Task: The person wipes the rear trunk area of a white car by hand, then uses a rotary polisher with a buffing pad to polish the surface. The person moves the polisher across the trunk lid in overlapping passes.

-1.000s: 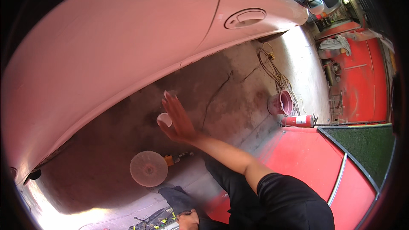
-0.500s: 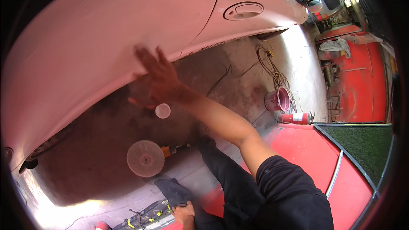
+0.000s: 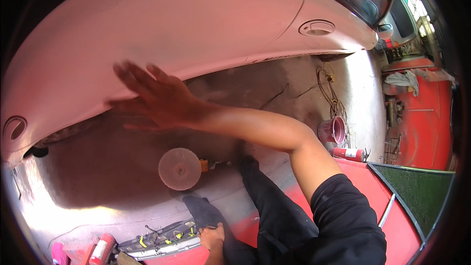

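My right hand [image 3: 159,98] reaches across to the light, pink-tinged car body panel [image 3: 196,24], palm down, its fingers spread and slightly blurred. The fingers overlap the panel's lower part; whether they touch it I cannot tell. Nothing shows in that hand. My left hand [image 3: 212,237] rests on my dark trouser leg [image 3: 203,216], with the fingers laid over it and nothing visible in them. Below my right forearm, a round pale disc with a ridged edge [image 3: 179,169] is on the floor, beside an orange tool body [image 3: 204,165] that looks like a polisher.
Toward the right are a pinkish bucket [image 3: 332,130], a red fire extinguisher [image 3: 348,154] and coiled hose [image 3: 329,91]. A red car panel [image 3: 353,191] lies close by me. Lower left, another red cylinder [image 3: 102,249] stands near a dark slatted part with yellow clips [image 3: 167,238].
My right hand has swept left along the car panel. The view has shifted, so the door handle appears farther right and a round recess shows at left. My arm now covers the small white round thing's place.
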The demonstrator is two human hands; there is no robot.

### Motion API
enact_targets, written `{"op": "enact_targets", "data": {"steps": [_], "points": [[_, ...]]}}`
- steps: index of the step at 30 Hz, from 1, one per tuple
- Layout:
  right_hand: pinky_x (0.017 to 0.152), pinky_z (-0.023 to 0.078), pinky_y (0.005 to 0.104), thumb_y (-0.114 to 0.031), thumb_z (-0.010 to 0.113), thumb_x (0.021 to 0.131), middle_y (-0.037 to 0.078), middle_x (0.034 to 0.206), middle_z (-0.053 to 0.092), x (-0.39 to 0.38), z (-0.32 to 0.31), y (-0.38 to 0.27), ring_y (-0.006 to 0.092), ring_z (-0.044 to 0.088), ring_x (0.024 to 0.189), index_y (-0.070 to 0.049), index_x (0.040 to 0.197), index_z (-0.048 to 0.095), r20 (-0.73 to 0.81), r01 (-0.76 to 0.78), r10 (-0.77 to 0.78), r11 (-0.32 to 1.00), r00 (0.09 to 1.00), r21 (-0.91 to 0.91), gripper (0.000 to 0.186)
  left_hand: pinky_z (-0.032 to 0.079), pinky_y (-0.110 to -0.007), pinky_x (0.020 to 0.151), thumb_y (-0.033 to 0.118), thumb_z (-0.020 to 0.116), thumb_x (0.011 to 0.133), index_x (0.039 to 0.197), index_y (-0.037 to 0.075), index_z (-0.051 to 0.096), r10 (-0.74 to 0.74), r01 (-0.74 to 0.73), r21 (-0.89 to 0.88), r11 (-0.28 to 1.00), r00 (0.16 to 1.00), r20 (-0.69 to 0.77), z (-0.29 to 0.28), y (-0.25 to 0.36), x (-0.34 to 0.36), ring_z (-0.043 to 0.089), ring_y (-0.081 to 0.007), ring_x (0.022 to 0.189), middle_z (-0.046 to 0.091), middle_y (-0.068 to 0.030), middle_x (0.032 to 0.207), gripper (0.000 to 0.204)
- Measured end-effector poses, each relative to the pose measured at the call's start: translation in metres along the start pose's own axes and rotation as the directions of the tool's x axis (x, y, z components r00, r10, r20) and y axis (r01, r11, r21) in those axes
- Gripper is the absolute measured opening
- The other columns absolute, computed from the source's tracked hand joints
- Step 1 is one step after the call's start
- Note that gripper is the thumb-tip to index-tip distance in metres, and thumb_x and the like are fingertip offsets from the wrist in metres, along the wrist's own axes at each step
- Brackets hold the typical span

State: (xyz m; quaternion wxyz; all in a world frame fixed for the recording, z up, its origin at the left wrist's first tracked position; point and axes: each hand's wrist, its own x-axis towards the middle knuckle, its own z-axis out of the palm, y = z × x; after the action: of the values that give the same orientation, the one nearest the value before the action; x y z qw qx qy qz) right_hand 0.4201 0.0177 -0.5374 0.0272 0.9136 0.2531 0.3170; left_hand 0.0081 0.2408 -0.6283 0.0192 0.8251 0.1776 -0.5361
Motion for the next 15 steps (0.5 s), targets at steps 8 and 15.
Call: {"op": "enact_targets", "data": {"steps": [8, 15], "points": [[0.128, 0.005, 0.0428, -0.072, 0.037, 0.100, 0.005, 0.168, 0.027, 0.077, 0.006, -0.071, 0.0242, 0.018, 0.157, -0.037, 0.165, 0.016, 0.014, 0.156, -0.155, 0.985, 0.988, -0.071, 0.076, 0.051, -0.050, 0.104, 0.061, 0.068, 0.079, 0.108, 0.016, 0.081, 0.004, -0.006, 0.034, 0.999, 0.998, 0.059, -0.004, -0.002, 0.003, 0.054, -0.0359, 0.131, 0.062, -0.0125, 0.133, 0.055], [0.129, -0.007, 0.0488, -0.075, 0.037, 0.098, 0.004, 0.172, 0.016, 0.053, 0.037, -0.083, 0.0269, 0.008, 0.159, -0.041, 0.165, 0.010, 0.373, 0.350, -0.235, 0.895, 0.897, -0.276, 0.080, 0.050, -0.049, 0.104, 0.061, 0.069, 0.077, 0.100, 0.020, 0.083, 0.010, -0.010, 0.020, 1.000, 1.000, 0.015, -0.003, -0.002, 0.007, 0.057, -0.0342, 0.129, 0.066, -0.0113, 0.131, 0.049]]}}
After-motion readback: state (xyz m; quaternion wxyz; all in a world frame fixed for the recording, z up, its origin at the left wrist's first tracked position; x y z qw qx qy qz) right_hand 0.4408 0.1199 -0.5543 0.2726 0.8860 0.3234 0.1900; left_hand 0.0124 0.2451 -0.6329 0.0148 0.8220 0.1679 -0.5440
